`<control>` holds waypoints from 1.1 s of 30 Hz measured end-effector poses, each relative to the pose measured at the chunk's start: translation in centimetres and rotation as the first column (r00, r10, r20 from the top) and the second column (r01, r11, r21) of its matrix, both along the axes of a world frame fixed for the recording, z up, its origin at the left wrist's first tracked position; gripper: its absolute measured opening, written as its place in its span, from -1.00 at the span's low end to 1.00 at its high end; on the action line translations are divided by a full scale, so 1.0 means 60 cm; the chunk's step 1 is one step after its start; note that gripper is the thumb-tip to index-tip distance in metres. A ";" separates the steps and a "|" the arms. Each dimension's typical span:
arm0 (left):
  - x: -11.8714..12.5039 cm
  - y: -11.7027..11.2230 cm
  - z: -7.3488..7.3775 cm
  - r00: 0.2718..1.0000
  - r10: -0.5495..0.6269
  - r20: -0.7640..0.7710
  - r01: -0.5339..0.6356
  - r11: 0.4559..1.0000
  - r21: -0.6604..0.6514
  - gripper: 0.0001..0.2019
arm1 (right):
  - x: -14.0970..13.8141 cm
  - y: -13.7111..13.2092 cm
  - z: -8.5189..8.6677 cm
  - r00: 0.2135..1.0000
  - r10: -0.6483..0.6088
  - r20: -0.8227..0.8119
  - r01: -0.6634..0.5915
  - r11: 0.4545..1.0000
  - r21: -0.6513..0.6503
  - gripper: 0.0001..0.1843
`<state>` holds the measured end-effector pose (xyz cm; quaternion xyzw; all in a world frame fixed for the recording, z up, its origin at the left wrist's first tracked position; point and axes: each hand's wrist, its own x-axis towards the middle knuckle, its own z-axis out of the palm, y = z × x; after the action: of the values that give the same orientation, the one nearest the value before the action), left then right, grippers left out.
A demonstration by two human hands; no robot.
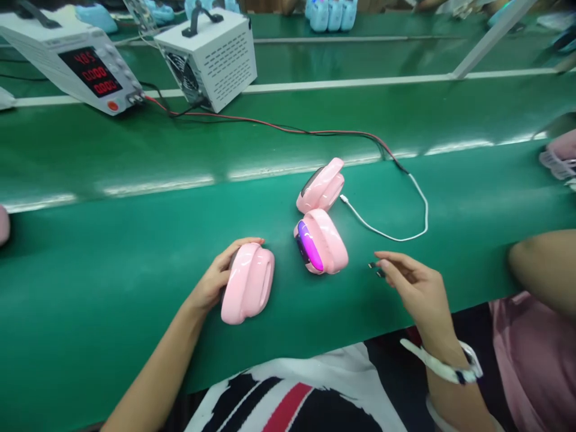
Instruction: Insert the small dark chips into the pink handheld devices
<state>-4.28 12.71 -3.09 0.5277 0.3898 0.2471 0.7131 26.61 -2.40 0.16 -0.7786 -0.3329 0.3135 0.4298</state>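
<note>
Left hand (215, 277): some fingers hidden behind pink device (247, 285). Dark piece (380, 273) at right hand (418, 287) fingertips: too small to identify. Left, pink object (3, 225) cut by edge; right, neighbour's arm (546, 267) likewise.

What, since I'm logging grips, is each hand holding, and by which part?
The left hand holds a pink device by its left side and far end; the right hand pinches a small dark item, exact part unclear.

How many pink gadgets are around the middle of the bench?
3: a held gadget in the left hand, a purple-lit gadget to its right, a farther gadget behind that.
</note>
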 end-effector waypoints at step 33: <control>-0.003 -0.013 -0.026 0.916 -0.030 0.400 0.026 1.000 0.016 -0.40 | -0.253 0.115 -0.014 0.709 0.324 -0.627 -0.284 0.944 0.167 -0.57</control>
<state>-4.48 11.93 -4.64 0.4750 0.2270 0.3415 0.7786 11.43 4.49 -0.66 -0.5441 -0.2965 0.6188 0.4828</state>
